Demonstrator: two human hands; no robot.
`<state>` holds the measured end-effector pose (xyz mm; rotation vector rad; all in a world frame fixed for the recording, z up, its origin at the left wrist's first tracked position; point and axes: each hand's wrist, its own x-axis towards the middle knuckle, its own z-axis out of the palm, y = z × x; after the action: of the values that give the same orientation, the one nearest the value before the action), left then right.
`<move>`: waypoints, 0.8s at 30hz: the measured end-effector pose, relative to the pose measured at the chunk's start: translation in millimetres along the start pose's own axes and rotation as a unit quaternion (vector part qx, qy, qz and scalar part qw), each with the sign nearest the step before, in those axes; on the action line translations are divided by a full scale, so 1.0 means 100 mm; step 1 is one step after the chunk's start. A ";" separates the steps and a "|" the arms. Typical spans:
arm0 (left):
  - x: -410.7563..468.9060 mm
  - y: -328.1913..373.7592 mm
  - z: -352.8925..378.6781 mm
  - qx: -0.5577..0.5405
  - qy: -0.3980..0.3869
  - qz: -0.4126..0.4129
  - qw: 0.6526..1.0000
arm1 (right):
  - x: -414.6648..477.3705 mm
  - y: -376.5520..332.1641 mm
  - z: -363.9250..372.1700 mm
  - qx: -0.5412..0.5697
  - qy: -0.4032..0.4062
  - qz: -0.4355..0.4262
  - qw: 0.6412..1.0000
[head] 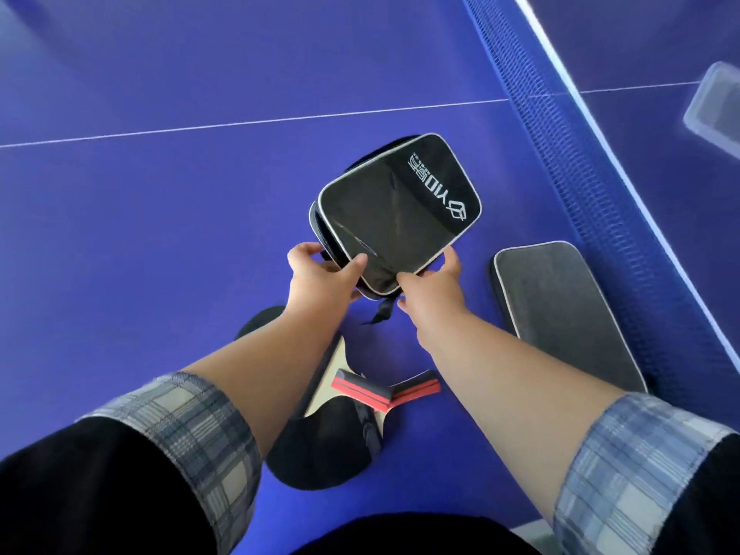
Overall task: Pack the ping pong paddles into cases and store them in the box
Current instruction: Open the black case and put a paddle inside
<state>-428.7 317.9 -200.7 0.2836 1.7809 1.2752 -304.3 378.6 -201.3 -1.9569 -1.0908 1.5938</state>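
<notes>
So far, little of the packing looks done, judging from how things lie. On the left, the left hand [320, 276] pinches the near-left edge of the black case [400, 202], thumb on top and fingers [306, 250] curled round its side. Below it, two paddles [320, 450] lie bare on the blue surface [140, 234], crossed at their red-and-black handles. One blade is partly hidden under the left forearm, and the other lies nearer the body. Neither is in a case yet.

In the middle, the black case is held tilted just above the surface, printed side up. Its left edge seems to gape a little, as if the zip were partly undone, and a dark strap [380, 310] hangs from its near end. Whether anything is inside I cannot tell. The right hand [432, 286] grips the near-right corner of the same case, fingers wrapped under it.

Further right, a grey case [560, 314] lies flat and closed beside the net [560, 134]. Beyond the net, at the far right edge, stands a clear box [716, 106], blurred, and well apart from everything else.

By count: two paddles, two cases, one box. Still to do, in my judgement: open each case, slide a paddle in, zip up, and carry both to the box.
</notes>
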 end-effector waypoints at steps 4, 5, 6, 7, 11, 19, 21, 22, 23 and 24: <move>-0.62 -0.08 -0.20 -0.087 -0.014 -0.027 0.996 | -0.33 0.22 -0.30 -0.068 -0.049 -0.039 0.996; -0.74 -0.11 -0.24 -0.092 -0.012 -0.028 0.995 | -0.38 0.25 -0.38 -0.090 -0.058 -0.049 0.993; -0.87 -0.14 -0.29 -0.098 -0.004 -0.030 0.995 | -0.42 0.29 -0.47 -0.106 -0.068 -0.054 0.991; -1.00 -0.17 -0.33 -0.109 0.006 -0.034 0.993 | -0.48 0.32 -0.56 -0.121 -0.081 -0.061 0.988; -1.55 -0.23 -0.34 -0.131 -0.018 -0.052 0.990 | -0.65 0.39 -0.97 -0.188 -0.122 -0.114 0.968; -2.42 -0.40 0.22 -0.043 0.046 -0.027 0.998 | -1.03 0.53 -1.54 -0.272 -0.209 -0.156 0.926; -2.59 -0.45 0.45 -0.009 0.040 -0.006 0.999 | -1.17 0.51 -1.63 -0.272 -0.243 -0.167 0.916; -2.65 -0.49 0.57 0.010 0.025 0.002 1.000 | -1.25 0.49 -1.70 -0.259 -0.260 -0.166 0.916; -2.71 -0.51 0.69 0.025 0.010 0.010 1.000 | -1.30 0.49 -1.76 -0.246 -0.271 -0.156 0.917; -2.76 -0.52 0.79 0.030 -0.007 0.015 0.999 | -1.35 0.49 -1.82 -0.229 -0.277 -0.150 0.921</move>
<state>-195.3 172.2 -104.2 0.3540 1.8113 1.2387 -123.5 276.0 -99.6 -1.4838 -2.0367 1.8852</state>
